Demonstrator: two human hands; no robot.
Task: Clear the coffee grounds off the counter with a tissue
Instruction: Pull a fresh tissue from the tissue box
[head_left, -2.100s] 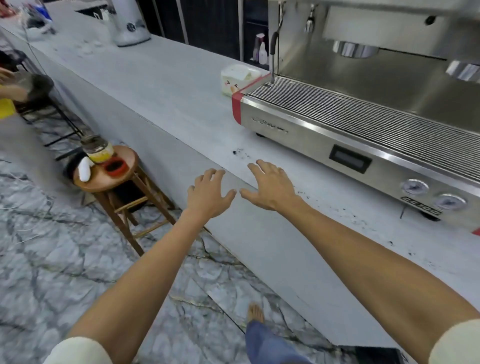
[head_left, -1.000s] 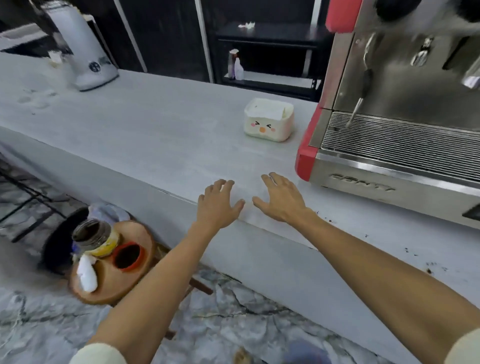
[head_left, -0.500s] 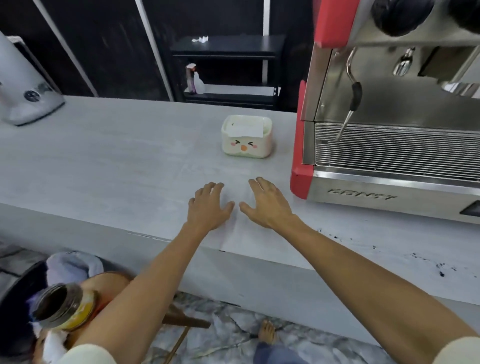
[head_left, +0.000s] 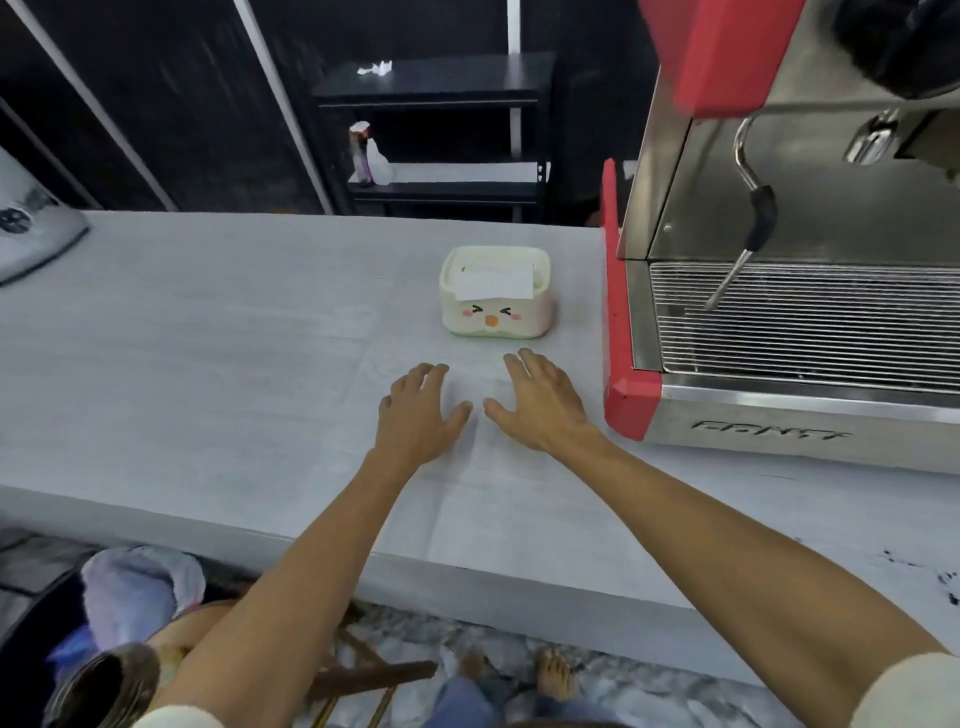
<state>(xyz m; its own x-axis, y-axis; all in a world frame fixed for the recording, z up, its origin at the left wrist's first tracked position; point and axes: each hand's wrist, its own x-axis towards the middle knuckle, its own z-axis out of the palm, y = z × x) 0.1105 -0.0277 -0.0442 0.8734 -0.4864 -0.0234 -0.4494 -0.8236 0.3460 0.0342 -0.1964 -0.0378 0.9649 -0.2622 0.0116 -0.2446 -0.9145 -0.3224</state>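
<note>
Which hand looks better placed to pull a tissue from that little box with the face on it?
Probably the right hand: its fingertips lie nearly in front of the tissue box, with the tissue sticking out above. The left hand sits farther left and back. Both are empty.

One head-worn camera looks forward and steeply down, close over the counter (head_left: 208, 364).

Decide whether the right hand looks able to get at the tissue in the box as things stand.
Probably yes: the right hand is open and empty just short of the tissue box, whose tissue shows on top, with bare counter between.
</note>
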